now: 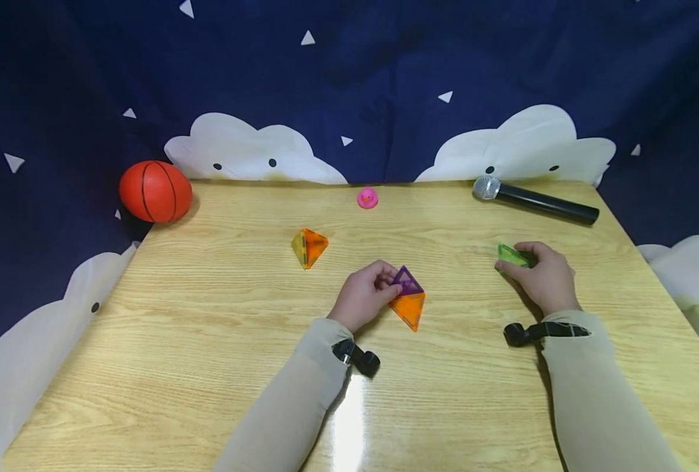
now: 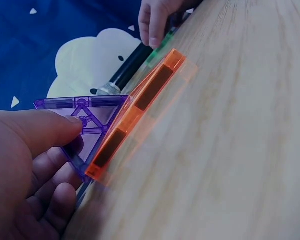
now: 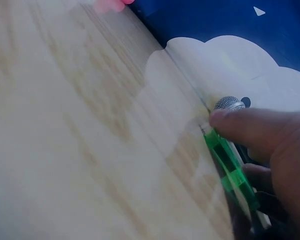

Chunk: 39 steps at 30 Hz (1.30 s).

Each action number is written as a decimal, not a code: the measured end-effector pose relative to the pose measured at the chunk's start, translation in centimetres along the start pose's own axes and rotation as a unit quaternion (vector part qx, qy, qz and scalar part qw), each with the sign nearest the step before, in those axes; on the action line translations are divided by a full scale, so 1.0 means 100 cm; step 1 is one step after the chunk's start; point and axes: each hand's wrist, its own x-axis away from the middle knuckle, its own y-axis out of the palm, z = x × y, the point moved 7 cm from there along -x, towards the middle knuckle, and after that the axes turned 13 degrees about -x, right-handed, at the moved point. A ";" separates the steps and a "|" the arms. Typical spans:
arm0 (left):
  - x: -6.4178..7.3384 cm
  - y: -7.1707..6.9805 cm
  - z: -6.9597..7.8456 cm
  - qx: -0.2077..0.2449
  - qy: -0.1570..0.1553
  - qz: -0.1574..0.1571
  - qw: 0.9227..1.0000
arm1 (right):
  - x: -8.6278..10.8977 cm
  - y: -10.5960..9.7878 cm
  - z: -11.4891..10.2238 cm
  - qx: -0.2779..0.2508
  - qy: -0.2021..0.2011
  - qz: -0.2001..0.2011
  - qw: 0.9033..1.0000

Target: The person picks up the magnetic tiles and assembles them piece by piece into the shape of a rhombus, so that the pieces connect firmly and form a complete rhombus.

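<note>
My left hand [image 1: 366, 295] pinches a purple triangular magnetic tile [image 1: 407, 282] between thumb and fingers. Along one edge of it sits an orange triangular tile [image 1: 408, 308], lying at an angle to the purple one; the left wrist view shows the orange tile [image 2: 140, 112] close over the table. Farther right, my right hand [image 1: 547, 275] grips a green triangular tile [image 1: 511, 255], thumb on its near side. In the right wrist view the green tile [image 3: 232, 170] stands on edge near the tabletop, partly hidden by the fingers.
An orange and yellow tile pyramid [image 1: 309, 249] stands left of centre on the wooden table [image 1: 208, 328]. Along the back are a small basketball [image 1: 156, 191], a pink rubber duck [image 1: 367, 198] and a black microphone [image 1: 538, 200]. A dark blue curtain [image 1: 373, 78] hangs behind.
</note>
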 end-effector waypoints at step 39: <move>0.001 0.000 -0.002 0.006 0.003 0.001 1.000 | 0.026 -0.028 0.020 -0.192 0.063 0.191 0.960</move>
